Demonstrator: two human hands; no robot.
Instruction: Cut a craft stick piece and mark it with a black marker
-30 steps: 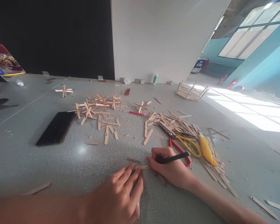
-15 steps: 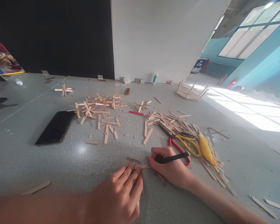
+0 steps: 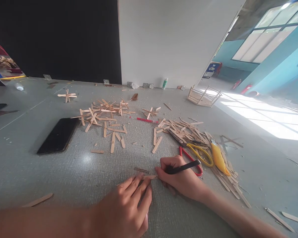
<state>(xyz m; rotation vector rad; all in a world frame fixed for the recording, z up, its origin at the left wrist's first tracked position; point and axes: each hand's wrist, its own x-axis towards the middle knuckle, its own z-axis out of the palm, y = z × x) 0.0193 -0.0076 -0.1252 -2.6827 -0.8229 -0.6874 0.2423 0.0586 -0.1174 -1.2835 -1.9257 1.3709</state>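
Note:
A short wooden craft stick (image 3: pixel 151 177) lies on the table in front of me. My left hand (image 3: pixel 132 201) pins it down, fingertips pressed together on its left part. At the stick's right end, my right hand (image 3: pixel 180 177) grips a black pen-shaped tool (image 3: pixel 182 168) in a writing hold. Its tip is hidden behind the fingers, so I cannot tell whether it is a pen or a craft knife. Just beyond the stick lies a thin grey strip (image 3: pixel 141 170).
Red-and-yellow-handled pliers or cutters (image 3: pixel 200 155) and a yellow-handled tool (image 3: pixel 220 159) rest by a pile of craft sticks (image 3: pixel 186 130) on the right. Cut sticks (image 3: pixel 112 142) and joined pieces (image 3: pixel 91 120) lie ahead, a phone (image 3: pixel 59 136) left, a stick frame (image 3: pixel 204 96) far right.
The black tool's upper end has shifted slightly left and up in my right hand. My left hand still presses on the craft stick, nearly unmoved.

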